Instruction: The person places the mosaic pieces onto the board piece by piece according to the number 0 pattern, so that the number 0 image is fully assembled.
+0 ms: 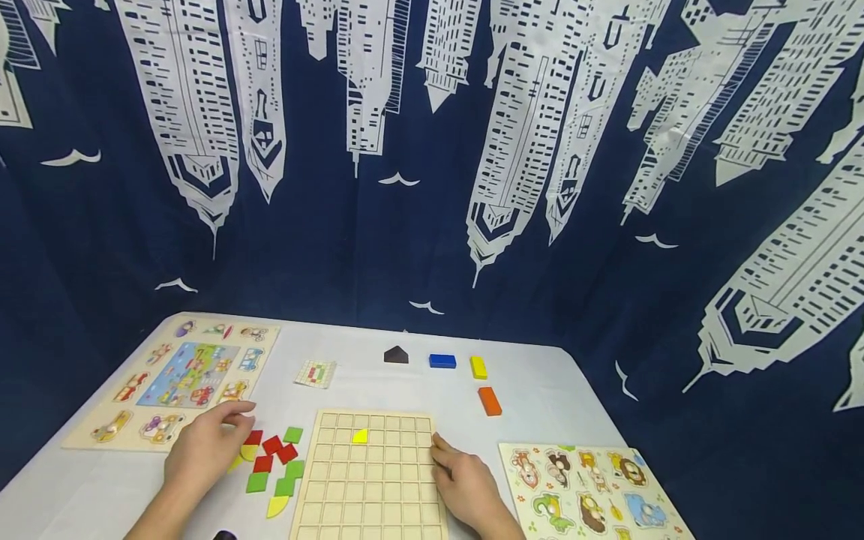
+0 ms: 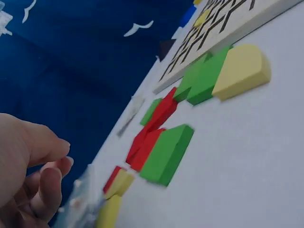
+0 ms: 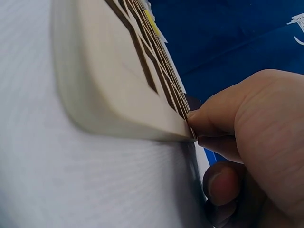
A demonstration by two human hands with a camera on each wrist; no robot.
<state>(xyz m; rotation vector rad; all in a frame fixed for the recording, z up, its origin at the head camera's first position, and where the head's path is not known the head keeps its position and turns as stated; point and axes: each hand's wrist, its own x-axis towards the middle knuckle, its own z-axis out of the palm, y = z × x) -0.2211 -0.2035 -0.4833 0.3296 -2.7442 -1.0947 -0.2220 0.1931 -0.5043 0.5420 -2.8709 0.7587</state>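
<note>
A wooden grid board (image 1: pixel 362 491) lies on the table, with one yellow rounded piece (image 1: pixel 361 436) in a cell of its upper part. My right hand (image 1: pixel 469 484) pinches the board's right edge; in the right wrist view the thumb (image 3: pixel 213 111) lies on the rim and a finger is below it. Left of the board are loose flat pieces: red squares (image 1: pixel 263 464), green squares (image 1: pixel 256 482) and yellow quarter-rounds (image 1: pixel 277 506). My left hand (image 1: pixel 205 446) hovers beside these pieces, fingers loosely bent and holding nothing. Its bent fingers (image 2: pixel 50 187) show at the left wrist view's edge.
A vehicle puzzle board (image 1: pixel 128 412) lies at the left, an animal puzzle board (image 1: pixel 567 480) at the right. Behind the grid are a small pattern card (image 1: pixel 316 373), a dark wedge block (image 1: pixel 396 355), and blue (image 1: pixel 442 361), yellow (image 1: pixel 478 367) and orange blocks (image 1: pixel 490 401).
</note>
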